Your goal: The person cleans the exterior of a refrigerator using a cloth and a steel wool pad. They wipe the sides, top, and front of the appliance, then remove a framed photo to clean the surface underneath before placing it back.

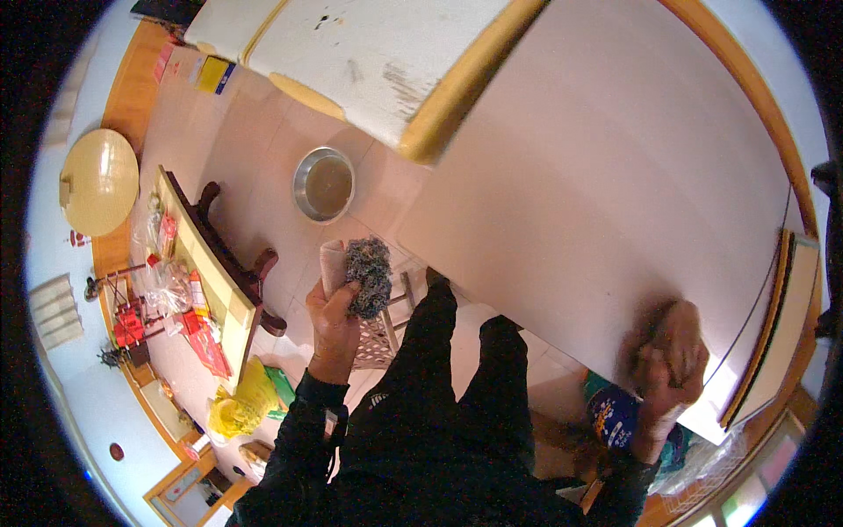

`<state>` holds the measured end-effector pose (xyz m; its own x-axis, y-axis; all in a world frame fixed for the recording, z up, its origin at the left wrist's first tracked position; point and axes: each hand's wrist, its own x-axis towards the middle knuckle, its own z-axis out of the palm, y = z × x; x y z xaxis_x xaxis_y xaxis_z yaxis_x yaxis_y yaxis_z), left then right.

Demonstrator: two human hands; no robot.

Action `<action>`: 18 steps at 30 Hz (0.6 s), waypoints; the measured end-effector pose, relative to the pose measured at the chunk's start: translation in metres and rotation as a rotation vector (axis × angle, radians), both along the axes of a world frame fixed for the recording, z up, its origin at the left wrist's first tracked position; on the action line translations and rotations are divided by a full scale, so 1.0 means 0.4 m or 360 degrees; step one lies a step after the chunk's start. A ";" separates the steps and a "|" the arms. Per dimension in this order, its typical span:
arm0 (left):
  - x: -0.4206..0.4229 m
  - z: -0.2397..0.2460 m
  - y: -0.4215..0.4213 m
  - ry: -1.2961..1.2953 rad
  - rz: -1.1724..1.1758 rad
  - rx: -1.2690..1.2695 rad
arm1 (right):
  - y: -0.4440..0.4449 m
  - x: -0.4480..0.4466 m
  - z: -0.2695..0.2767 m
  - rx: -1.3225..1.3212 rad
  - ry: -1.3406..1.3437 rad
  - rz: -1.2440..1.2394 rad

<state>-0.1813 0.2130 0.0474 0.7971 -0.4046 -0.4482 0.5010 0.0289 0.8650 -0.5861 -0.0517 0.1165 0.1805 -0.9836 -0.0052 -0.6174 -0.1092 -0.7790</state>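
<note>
My left hand grips a grey, curly scouring pad together with a rolled pinkish cloth, held above the floor in front of my legs. My right hand is at the lower right part of a large pale flat panel and casts a shadow on it. Blur hides whether anything lies in its fingers. Next to the panel at the top is a white face with yellowed edges, scuffed with dark marks; together they look like a refrigerator.
A metal basin of murky water stands on the tiled floor. To the left is a table with dark curved legs, bearing packets and plastic bags. A yellow bag lies below it. A stool stands by my legs. A round board leans on the wall.
</note>
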 end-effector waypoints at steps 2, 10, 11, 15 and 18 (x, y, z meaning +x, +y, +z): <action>0.030 -0.024 0.028 0.0086 0.0058 0.0045 | 0.006 0.153 0.016 -0.0145 0.0115 0.0465; 0.129 -0.094 0.117 0.0137 0.0244 0.0175 | -0.095 0.618 0.047 -0.0468 0.0399 0.1379; 0.140 -0.102 0.129 0.0138 0.0256 0.0165 | -0.105 0.613 0.049 -0.0479 0.0336 0.1353; 0.190 -0.122 0.182 0.0126 0.0248 0.0177 | -0.124 0.475 0.051 -0.0086 0.0446 0.0947; 0.229 -0.119 0.199 0.0072 0.0260 0.0132 | -0.147 0.361 0.043 0.0217 0.0297 0.0419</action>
<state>-0.0897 0.2928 -0.0001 0.8275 -0.2317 -0.5115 0.5340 0.0427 0.8444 -0.4418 -0.1107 0.1335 0.4117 -0.8913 -0.1901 -0.7151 -0.1866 -0.6737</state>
